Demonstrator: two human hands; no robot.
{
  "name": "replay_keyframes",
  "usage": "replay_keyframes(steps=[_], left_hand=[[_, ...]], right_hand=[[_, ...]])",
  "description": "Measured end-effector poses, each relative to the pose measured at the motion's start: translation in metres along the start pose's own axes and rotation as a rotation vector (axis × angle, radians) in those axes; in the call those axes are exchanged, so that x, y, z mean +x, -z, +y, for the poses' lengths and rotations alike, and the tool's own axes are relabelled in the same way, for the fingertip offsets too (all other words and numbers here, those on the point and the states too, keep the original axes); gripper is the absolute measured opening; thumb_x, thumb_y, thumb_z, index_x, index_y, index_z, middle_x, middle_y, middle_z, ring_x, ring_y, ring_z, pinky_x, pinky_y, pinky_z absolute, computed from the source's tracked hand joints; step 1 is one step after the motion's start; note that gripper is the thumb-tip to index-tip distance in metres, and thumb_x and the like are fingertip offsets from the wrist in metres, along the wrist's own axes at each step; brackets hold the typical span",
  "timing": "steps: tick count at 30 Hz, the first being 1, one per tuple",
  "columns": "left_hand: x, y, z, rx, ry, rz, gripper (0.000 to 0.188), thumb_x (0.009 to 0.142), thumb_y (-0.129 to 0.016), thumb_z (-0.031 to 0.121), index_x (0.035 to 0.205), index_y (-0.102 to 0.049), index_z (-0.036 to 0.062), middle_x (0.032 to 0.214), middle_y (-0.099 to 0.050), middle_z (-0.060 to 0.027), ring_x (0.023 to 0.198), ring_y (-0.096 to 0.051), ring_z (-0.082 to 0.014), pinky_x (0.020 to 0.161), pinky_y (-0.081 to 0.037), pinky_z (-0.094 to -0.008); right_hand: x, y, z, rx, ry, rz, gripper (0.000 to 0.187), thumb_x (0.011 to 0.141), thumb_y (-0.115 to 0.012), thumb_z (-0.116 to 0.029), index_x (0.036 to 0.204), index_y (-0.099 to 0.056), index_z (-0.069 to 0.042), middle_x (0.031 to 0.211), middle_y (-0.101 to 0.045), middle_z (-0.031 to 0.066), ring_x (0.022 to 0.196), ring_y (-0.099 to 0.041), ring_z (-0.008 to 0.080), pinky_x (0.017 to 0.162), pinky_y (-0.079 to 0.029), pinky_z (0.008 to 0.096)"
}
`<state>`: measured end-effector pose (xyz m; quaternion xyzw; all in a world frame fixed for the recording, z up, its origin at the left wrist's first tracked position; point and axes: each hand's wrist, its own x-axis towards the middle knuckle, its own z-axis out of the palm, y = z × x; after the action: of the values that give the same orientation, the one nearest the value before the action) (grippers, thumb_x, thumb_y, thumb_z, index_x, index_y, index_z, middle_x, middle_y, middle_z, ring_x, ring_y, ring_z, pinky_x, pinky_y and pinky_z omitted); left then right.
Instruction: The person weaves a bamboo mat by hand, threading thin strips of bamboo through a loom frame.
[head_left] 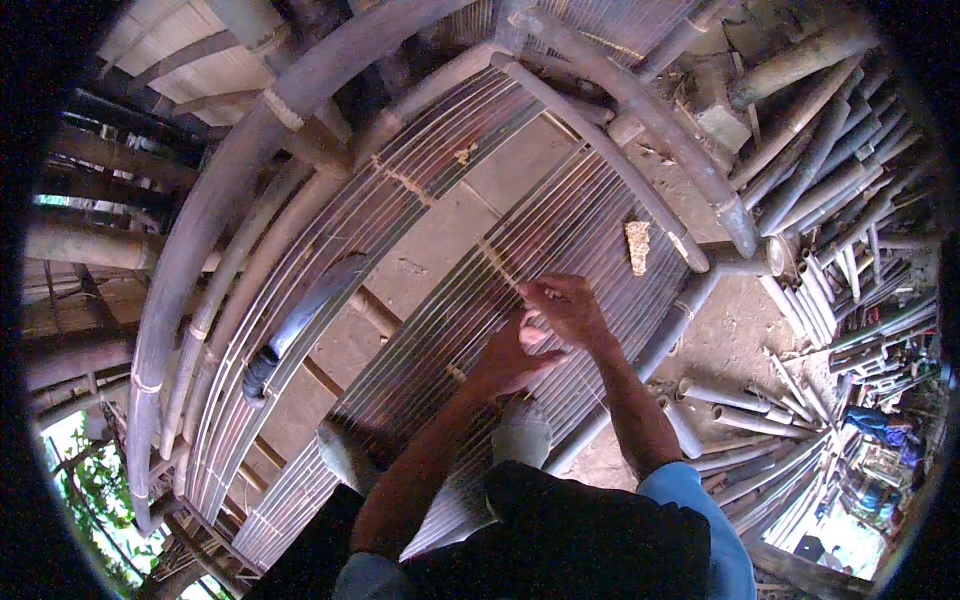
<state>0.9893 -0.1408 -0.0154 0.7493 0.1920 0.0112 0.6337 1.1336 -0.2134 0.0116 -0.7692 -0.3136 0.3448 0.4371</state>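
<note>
Beneath my hands lies a platform of long, narrow bamboo slats point(600, 220). A pale cord binding point(497, 262) runs across the slats, its near end at my right fingertips. My right hand point(568, 308) is closed in a pinch there; whatever it grips is too small to make out. Close below it, my left hand point(508, 360) has its thumb stretched out to the right and its fingers apart, with nothing visible in it. A second band of slats point(290, 270), also bound with cord, lies to the left across a gap.
What looks like a large knife point(312, 310) with a dark handle lies on the left slats. A pale fibrous piece point(637, 247) rests on the right slats. Thick bamboo poles point(205, 230) frame the platform. Stacked bamboo point(840, 170) and cut lengths point(745, 405) fill the right side.
</note>
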Motion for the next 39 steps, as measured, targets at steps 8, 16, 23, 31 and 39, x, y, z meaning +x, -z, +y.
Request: replay_keyframes(steps=[8, 16, 23, 31, 39], left_hand=[[0.011, 0.008, 0.054, -0.549, 0.360, -0.261, 0.024, 0.095, -0.063, 0.021, 0.104, -0.065, -0.0003, 0.091, -0.070, -0.0123, 0.077, -0.070, -0.0244, 0.065, -0.055, -0.0353], [-0.045, -0.044, -0.007, 0.159, -0.089, -0.259, 0.034, 0.084, -0.070, 0.029, 0.107, -0.066, 0.0051, 0.103, -0.068, -0.0154, 0.097, -0.063, -0.0332, 0.085, -0.051, -0.0452], [-0.055, -0.031, -0.031, -0.016, 0.084, 0.275, 0.057, 0.077, -0.079, 0.033, 0.121, -0.058, 0.0031, 0.105, -0.063, -0.0163, 0.100, -0.059, -0.0327, 0.091, -0.048, -0.0436], [-0.021, 0.006, 0.029, -0.180, 0.037, 0.379, 0.079, 0.070, -0.088, 0.022, 0.132, -0.045, -0.0017, 0.132, -0.055, -0.0191, 0.122, -0.055, -0.0257, 0.098, -0.049, -0.0406], [-0.034, 0.108, 0.029, -0.886, 0.369, 0.051, 0.017, 0.086, -0.070, 0.008, 0.101, -0.065, 0.0018, 0.086, -0.063, -0.0030, 0.062, -0.052, -0.0113, 0.055, -0.044, -0.0285]], right_hand=[[0.031, 0.032, -0.015, 0.041, 0.222, 0.049, 0.010, 0.091, -0.069, -0.012, 0.094, -0.066, -0.003, 0.094, -0.064, 0.0073, 0.082, -0.068, 0.0169, 0.070, -0.057, 0.0318], [0.057, -0.014, 0.005, -0.495, 0.188, 0.302, 0.028, 0.080, -0.078, -0.027, 0.099, -0.069, -0.007, 0.088, -0.071, 0.0118, 0.080, -0.069, 0.0268, 0.070, -0.056, 0.0394], [0.057, -0.026, 0.001, -0.764, 0.100, 0.392, 0.019, 0.087, -0.065, -0.023, 0.088, -0.066, -0.005, 0.088, -0.069, 0.0168, 0.077, -0.068, 0.0351, 0.068, -0.055, 0.0446], [0.030, -0.036, -0.056, -0.199, 0.257, -0.045, 0.025, 0.092, -0.064, -0.022, 0.098, -0.069, 0.001, 0.094, -0.066, 0.0164, 0.085, -0.066, 0.0298, 0.077, -0.052, 0.0382], [0.061, 0.010, -0.095, 0.067, 0.317, -0.291, 0.033, 0.095, -0.066, -0.025, 0.121, -0.067, -0.005, 0.115, -0.068, 0.0140, 0.106, -0.065, 0.0190, 0.093, -0.051, 0.0319]])
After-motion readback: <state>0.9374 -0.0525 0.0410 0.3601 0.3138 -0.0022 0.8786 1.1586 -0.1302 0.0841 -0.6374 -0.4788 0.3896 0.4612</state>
